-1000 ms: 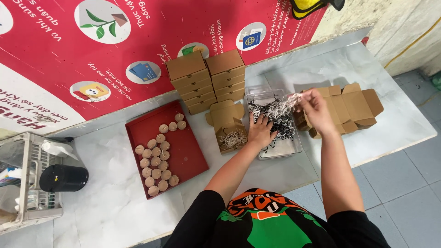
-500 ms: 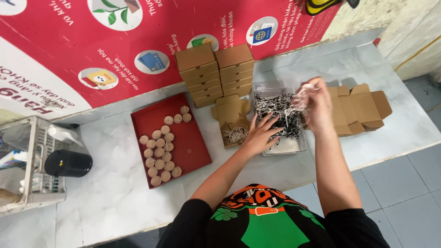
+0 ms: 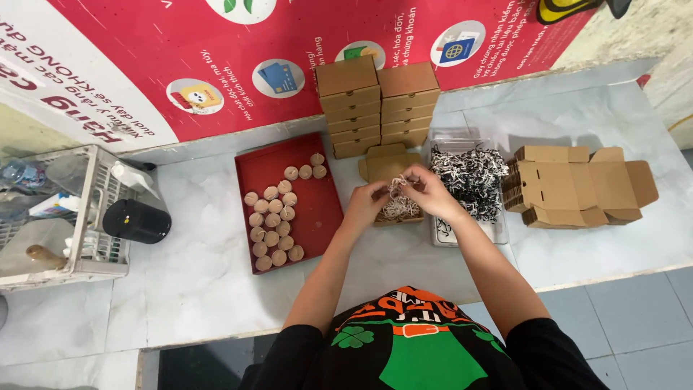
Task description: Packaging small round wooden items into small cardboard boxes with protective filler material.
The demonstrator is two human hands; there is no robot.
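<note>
1. The shredded paper (image 3: 399, 206), a tangle of black and white strips, sits in a small open cardboard box (image 3: 390, 167) on the white counter (image 3: 202, 253), directly before the person.
2. The left hand (image 3: 368, 200) and right hand (image 3: 426, 191) meet over the box, fingers pinched on the strands; this looks like spreading the filling into a bed.
3. Just right lies a clear tray (image 3: 469, 180) heaped with more shred, probably kept close for easy grabbing.
4. Behind stand two stacks of closed boxes (image 3: 377, 105); flat box blanks (image 3: 577, 186) lie farther right.
5. To the left, a red tray (image 3: 317, 209) holds small round tan pieces (image 3: 273, 224), within reach.
</note>
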